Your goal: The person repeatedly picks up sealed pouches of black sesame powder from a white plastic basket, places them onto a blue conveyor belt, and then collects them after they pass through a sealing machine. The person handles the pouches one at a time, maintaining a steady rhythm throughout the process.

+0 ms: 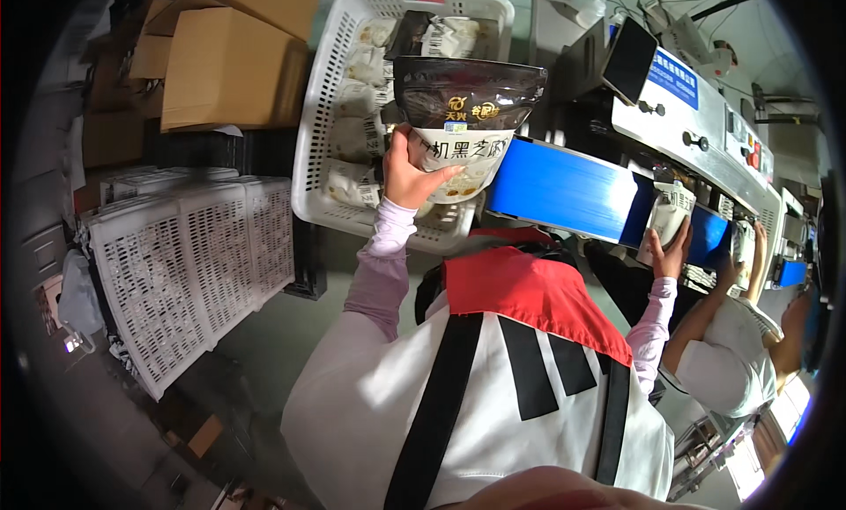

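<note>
My left hand [412, 173] grips the side of a black and white stand-up pouch [467, 135], its dark sealed top pointing away from me. This pouch hangs over the right part of a white plastic crate [310, 148] in which several similar pouches [359, 100] lie. To the right, my right hand [671, 253] has its fingers wrapped round another pale pouch [671, 208] at the blue conveyor belt [564, 188]. Whether that pouch rests on the belt or is lifted off it I cannot tell.
Stacked white perforated crates [198, 263] stand at the left, below cardboard boxes [229, 69]. A machine with knobs [687, 122] and a dark screen [629, 60] runs along the belt's far side. At the right, a co-worker [727, 351] holds another pouch [743, 245].
</note>
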Tool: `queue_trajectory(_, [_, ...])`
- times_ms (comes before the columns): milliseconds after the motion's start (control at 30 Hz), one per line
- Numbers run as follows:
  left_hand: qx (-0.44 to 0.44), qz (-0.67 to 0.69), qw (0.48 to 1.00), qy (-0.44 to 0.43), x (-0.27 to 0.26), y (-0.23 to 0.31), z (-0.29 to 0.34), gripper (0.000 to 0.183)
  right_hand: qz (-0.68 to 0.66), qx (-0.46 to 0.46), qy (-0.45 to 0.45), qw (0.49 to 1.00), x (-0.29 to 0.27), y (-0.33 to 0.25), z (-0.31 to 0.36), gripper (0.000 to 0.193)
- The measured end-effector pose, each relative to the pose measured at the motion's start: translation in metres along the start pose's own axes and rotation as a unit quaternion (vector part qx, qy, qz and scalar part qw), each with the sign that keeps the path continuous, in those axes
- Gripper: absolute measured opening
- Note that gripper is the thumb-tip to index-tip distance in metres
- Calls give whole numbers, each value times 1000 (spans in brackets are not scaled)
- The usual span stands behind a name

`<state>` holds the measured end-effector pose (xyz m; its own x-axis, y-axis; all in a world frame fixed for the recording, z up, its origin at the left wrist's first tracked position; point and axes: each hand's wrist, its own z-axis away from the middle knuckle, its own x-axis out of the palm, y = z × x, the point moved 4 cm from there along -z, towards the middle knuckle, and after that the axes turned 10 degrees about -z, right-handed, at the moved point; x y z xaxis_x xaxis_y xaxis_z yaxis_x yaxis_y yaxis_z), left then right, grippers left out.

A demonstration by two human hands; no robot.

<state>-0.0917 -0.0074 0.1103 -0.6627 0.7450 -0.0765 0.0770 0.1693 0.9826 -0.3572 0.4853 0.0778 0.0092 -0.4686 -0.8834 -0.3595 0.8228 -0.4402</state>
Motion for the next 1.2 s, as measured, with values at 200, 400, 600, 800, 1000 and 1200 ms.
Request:
queue_trajectory(200, [45, -109, 993, 12, -31, -3, -19, 78, 2, 4, -2, 1000, 7, -25, 4, 96])
queue_trajectory(400, [1, -46, 998, 34, -37, -15, -22, 75, 16, 5, -1, 1000, 17, -53, 10, 96])
queue_trajectory(600, [-59, 27, 996, 61, -42, -40, -31, 69, 46, 16, -2, 999, 24, -77, 20, 97])
queue_trajectory(800, [-293, 165, 854, 397, -27, -141, -31, 48, 86, 16, 6, 996, 32, -108, 25, 98])
queue_trajectory(1000, [-445, 159, 791, 389, 68, -229, -90, 86, 110, 56, 2, 992, 39, -126, 39, 98])
queue_trajectory(1200, [-581, 42, 812, 15, 45, -306, -130, 89, 86, 52, -5, 995, 45, -143, 37, 96])
